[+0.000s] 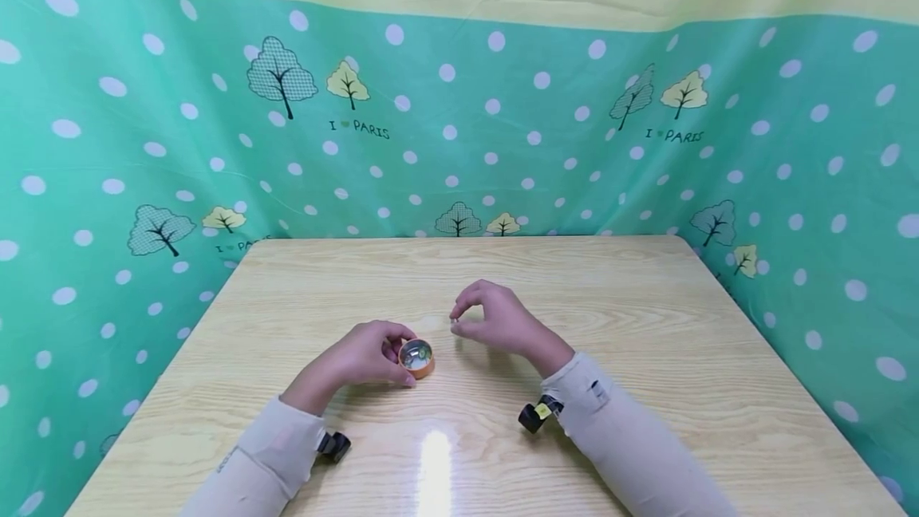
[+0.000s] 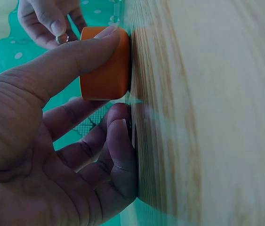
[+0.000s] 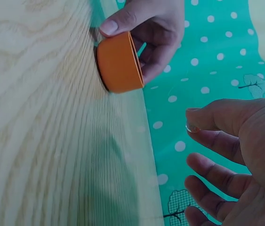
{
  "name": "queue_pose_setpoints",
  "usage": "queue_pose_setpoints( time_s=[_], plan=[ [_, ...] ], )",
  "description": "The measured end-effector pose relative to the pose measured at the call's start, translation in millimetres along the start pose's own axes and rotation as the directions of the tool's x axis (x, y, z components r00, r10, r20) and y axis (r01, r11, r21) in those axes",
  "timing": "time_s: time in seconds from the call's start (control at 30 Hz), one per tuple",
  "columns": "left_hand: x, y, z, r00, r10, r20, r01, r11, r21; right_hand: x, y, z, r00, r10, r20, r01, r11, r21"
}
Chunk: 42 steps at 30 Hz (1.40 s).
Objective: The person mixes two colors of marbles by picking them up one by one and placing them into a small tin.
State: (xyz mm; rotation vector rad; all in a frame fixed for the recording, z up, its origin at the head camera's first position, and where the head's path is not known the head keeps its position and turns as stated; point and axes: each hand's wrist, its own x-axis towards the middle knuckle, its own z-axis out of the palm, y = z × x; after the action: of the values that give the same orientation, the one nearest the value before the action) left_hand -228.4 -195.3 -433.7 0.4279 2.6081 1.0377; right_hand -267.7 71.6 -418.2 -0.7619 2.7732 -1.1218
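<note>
Between my right thumb and forefinger I pinch a small clear, glossy piece (image 3: 192, 127), rounded at its edge and catching the light; it is too small for me to make out more. The other fingers of my right hand (image 1: 498, 317) are spread apart below that pinch.

My left hand (image 1: 372, 353) grips an orange cup (image 2: 105, 77), thumb on one side and forefinger on the other. The cup is short, round and smooth-walled, upright on the wooden table (image 1: 574, 278), to the left of my right fingertips and well apart from them. Its inside is silvery; I see pale and greenish spots in it, but cannot tell contents from reflections.

Beyond my fingers, the green dotted cloth (image 1: 431, 102) reads "I PARIS" with a heart between the words. The lettering on my left sleeve (image 1: 276, 441) is too small to read.
</note>
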Motion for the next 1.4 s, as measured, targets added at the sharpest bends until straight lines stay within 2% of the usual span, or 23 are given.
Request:
queue_pose_setpoints(
  time_s=[0.57, 1.13, 1.4],
  plan=[
    [1.7, -2.2, -0.7, 1.0, 0.012, 0.02, -0.012, 1.0, -0.005, 3, -14, 13.4, 0.998, -0.049, 0.035, 0.049, 0.999, -0.006],
    [0.4, -1.2, -1.7, 0.999, 0.026, 0.03, -0.025, 0.999, -0.03, 2, -27, 28.4, 0.993, -0.052, 0.104, 0.052, 0.999, 0.006],
    [1.7, -2.9, -1.3, 0.999, 0.009, 0.034, -0.008, 0.999, -0.032, 1, -30, 33.4, 0.991, -0.074, 0.114, 0.074, 0.997, 0.002]
  ],
)
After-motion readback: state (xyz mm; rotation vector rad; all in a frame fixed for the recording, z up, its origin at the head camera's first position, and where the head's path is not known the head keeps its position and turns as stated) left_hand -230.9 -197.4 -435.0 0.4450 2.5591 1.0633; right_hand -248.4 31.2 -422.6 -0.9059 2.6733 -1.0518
